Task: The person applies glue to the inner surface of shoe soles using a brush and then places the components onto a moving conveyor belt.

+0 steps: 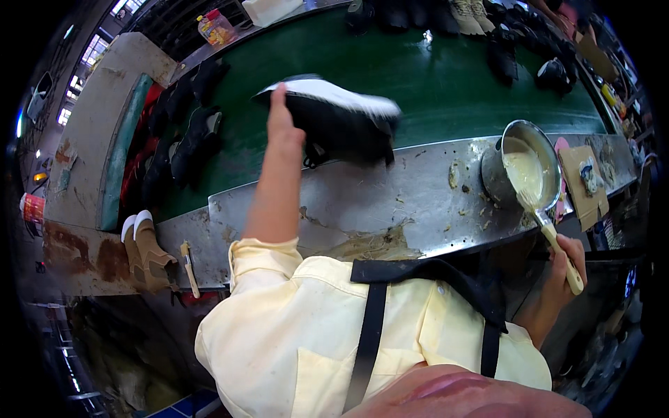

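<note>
My left hand (284, 129) reaches out over the belt, gripping a black shoe (334, 125) by one end. The shoe is turned on its side with its white sole (334, 92) uppermost, and it is blurred by motion. At the right, my right hand (566, 268) is closed around the pale handle of a brush (547, 226). The bristles of that brush dip into a metal pot (493, 174) of cream-coloured paste, which stands on the metal ledge. Part of the right-hand fingers is hidden behind the handle.
A green belt (272, 59) runs beyond the metal ledge (348, 202), which has dried smears. Dark shoes (198, 143) stand at left, more shoes (502, 56) at far right. Tan boots (148, 247) and another brush (189, 270) lie near left; cardboard (580, 184) sits beside the pot.
</note>
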Motion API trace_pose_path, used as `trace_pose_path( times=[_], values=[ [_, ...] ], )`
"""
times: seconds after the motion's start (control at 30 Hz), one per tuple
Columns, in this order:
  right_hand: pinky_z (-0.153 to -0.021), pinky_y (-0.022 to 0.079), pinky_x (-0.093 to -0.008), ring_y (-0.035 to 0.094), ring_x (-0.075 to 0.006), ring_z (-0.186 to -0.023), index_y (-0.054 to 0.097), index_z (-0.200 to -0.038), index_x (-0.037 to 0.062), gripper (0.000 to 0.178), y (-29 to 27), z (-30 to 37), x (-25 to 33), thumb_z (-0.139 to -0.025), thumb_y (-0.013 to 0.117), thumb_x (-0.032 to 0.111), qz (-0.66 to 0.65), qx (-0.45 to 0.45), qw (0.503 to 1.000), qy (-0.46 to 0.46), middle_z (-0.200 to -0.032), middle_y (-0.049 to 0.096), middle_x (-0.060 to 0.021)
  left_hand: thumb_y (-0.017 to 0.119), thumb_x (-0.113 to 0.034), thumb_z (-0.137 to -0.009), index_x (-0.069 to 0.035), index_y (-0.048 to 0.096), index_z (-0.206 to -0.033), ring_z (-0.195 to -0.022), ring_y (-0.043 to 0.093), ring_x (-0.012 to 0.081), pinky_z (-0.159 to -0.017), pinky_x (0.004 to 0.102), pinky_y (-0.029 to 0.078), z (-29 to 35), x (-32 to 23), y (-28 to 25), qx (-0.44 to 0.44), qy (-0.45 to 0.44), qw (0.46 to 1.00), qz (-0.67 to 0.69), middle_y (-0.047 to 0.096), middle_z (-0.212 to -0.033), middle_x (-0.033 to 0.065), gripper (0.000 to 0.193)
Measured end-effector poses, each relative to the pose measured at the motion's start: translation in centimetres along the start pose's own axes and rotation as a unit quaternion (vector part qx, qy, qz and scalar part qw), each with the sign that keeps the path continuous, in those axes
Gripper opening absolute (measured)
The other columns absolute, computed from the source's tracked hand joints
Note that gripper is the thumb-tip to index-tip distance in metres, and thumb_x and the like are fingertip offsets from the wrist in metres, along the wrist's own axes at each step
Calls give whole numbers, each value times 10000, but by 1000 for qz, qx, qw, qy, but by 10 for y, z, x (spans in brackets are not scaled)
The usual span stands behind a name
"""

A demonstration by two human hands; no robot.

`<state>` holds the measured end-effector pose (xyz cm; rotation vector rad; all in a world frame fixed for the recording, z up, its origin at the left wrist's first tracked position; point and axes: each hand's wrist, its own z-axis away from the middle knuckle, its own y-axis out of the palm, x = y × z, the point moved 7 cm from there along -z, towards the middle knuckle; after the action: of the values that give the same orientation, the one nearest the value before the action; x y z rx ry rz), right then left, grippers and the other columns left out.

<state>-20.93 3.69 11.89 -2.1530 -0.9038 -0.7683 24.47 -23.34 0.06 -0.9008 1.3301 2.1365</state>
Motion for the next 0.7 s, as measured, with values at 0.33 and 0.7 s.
trace_pose_path(
  times=[0.33,0.7],
  values=[
    [-542,388,-176,499,-78,-621,621,-903,-28,140,-23,-1,-22,-855,530,67,49,-21,997,51,-756,554,-46,706,-475,-655,90,497,-1121,-990,581,322,-882,400,466,-103,-15,-102,-474,60,864,157,536,-1188,212,762],
    [-558,397,-187,505,-110,-714,611,-950,-23,235,-110,19,-49,-877,476,155,78,-193,977,33,-877,563,-86,691,-275,-745,32,515,-1153,-1077,506,348,-914,399,436,-92,42,9,-407,176,868,-222,475,-1192,227,540]
  ],
)
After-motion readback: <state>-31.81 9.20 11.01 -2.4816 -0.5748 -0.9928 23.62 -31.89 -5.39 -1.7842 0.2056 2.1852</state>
